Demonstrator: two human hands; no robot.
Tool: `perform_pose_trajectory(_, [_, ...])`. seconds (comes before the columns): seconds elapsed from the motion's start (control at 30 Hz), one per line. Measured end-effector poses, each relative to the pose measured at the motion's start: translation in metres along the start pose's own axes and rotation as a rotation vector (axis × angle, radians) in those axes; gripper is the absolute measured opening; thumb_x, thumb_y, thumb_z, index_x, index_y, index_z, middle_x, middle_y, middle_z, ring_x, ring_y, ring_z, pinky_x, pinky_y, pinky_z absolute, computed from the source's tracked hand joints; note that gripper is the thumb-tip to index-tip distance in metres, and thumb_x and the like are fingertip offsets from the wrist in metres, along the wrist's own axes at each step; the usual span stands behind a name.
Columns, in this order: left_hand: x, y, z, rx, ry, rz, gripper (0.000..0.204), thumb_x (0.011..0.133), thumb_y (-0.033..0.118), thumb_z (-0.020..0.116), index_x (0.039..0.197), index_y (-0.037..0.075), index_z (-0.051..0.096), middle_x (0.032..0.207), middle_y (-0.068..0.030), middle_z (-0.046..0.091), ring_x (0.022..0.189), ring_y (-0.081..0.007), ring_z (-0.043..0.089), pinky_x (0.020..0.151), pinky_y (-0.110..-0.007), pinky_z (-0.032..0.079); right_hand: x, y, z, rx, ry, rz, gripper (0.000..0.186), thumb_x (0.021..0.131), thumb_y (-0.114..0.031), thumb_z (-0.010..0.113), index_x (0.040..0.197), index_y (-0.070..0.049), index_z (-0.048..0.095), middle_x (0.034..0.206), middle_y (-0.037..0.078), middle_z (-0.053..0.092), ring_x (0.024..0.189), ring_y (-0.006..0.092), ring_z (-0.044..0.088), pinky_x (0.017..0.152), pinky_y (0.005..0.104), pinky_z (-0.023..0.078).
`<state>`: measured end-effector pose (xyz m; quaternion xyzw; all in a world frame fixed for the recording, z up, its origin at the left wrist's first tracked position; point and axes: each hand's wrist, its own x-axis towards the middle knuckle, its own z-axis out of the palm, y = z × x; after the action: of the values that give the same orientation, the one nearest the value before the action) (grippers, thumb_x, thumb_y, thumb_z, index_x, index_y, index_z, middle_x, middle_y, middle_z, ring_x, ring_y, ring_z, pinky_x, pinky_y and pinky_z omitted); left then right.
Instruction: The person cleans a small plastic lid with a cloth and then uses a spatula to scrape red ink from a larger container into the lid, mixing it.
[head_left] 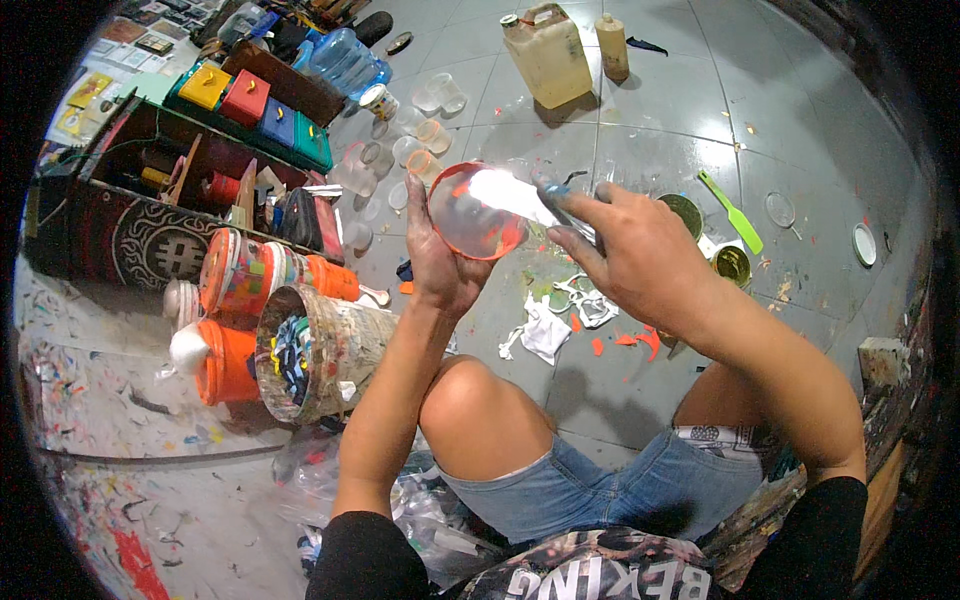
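Note:
My left hand (440,255) is wrapped round a clear plastic tub (463,222) with an orange-red rim, its open side facing up toward me. Orange smears show inside. A flat scraper (512,194), its blade glaring white, is gripped in my right hand (640,248). The blade reaches over the tub's upper right part; whether it touches the plastic I cannot tell. On the floor below lie a crumpled white cloth (543,332) and scattered orange scraps (627,340).
Stacked clear cups (365,168) stand on the left, above orange buckets (237,270) and a paint-crusted bucket (335,352). A yellowish jerrycan (550,60) stands far off, beside a bottle (612,50). A green spatula (735,215) lies right, near a tub of olive paste (732,264).

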<state>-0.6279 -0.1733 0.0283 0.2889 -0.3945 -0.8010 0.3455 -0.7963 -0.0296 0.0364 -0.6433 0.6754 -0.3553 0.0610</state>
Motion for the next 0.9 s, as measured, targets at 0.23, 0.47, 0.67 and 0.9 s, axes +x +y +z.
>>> perform_pose_trajectory(0.23, [0.012, -0.009, 0.005, 0.149, -0.027, 0.413, 0.061, 0.103, 0.058, 0.029, 0.130, 0.007, 0.048, 0.120, -0.0154, 0.062, 0.110, -0.0317, 0.063, 0.094, -0.043, 0.052, 0.001, -0.008, -0.005, 0.303, -0.209, 0.089, 0.035, 0.100, -0.028, 0.053, 0.107, 0.003, 0.067, 0.083, 0.030, 0.064, 0.080, 0.0447, 0.063, 0.074, 0.0511, 0.049])
perform_pose_trajectory(0.47, [0.023, -0.012, 0.001, 0.300, -0.094, 0.815, 0.056, 0.103, 0.045, 0.037, 0.141, 0.005, 0.032, 0.131, -0.0193, 0.054, 0.116, -0.0344, 0.060, 0.101, -0.046, 0.047, 0.008, -0.011, 0.003, 0.339, -0.232, 0.116, 0.041, 0.102, -0.031, 0.049, 0.111, 0.005, 0.066, 0.089, 0.030, 0.065, 0.089, 0.0470, 0.063, 0.080, 0.0508, 0.049])
perform_pose_trajectory(0.67, [0.019, -0.008, 0.009, 0.459, -0.027, 1.116, 0.057, 0.097, 0.039, 0.042, 0.138, 0.000, 0.034, 0.133, -0.0226, 0.049, 0.116, -0.0340, 0.058, 0.102, -0.047, 0.046, 0.006, -0.019, 0.002, 0.433, -0.265, 0.052, 0.045, 0.104, -0.034, 0.045, 0.112, 0.006, 0.064, 0.084, 0.029, 0.065, 0.086, 0.0450, 0.065, 0.080, 0.0477, 0.050])
perform_pose_trajectory(0.9, [0.033, -0.016, -0.028, 0.664, 0.139, 1.256, 0.057, 0.095, 0.038, 0.041, 0.135, -0.003, 0.035, 0.135, -0.0231, 0.045, 0.118, -0.0333, 0.055, 0.103, -0.047, 0.046, 0.010, -0.037, 0.013, 0.597, -0.286, 0.215, 0.046, 0.104, -0.034, 0.044, 0.109, 0.007, 0.064, 0.084, 0.031, 0.063, 0.085, 0.0466, 0.063, 0.080, 0.0472, 0.049])
